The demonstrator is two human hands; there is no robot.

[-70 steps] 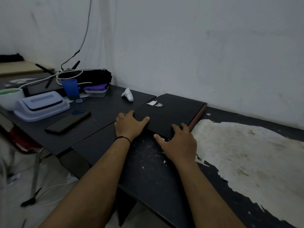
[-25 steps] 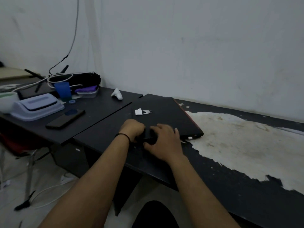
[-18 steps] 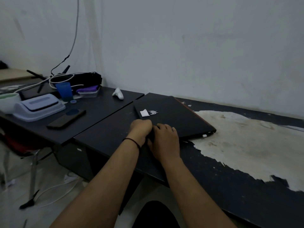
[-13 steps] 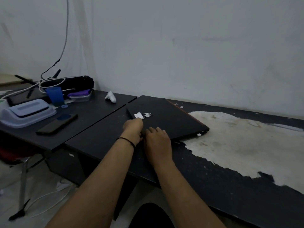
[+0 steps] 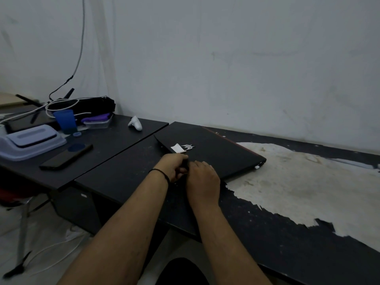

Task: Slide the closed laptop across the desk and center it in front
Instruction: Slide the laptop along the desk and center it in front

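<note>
A closed black laptop (image 5: 213,150) with a red edge, a silver logo and a white sticker lies flat and turned at an angle on the dark desk (image 5: 123,171). Its right corner reaches the pale worn patch. My left hand (image 5: 173,166), a black band on its wrist, curls around the laptop's near corner. Beside it, my right hand (image 5: 202,177) rests palm down on the near edge of the lid. The two hands touch each other and hide the laptop's near corner.
A second dark table (image 5: 98,145) abuts on the left with a black phone (image 5: 65,157), a blue cup (image 5: 64,120), a lavender box (image 5: 30,140), a white controller (image 5: 135,123), a plastic container (image 5: 96,123) and a black bag with cables (image 5: 82,104). A wall (image 5: 226,58) runs behind. Peeled pale surface (image 5: 298,182) covers the desk's right side.
The laptop has been pulled nearer and rotated since the earliest frame. My hands have come together at its near corner. Over the last second it shifted only slightly.
</note>
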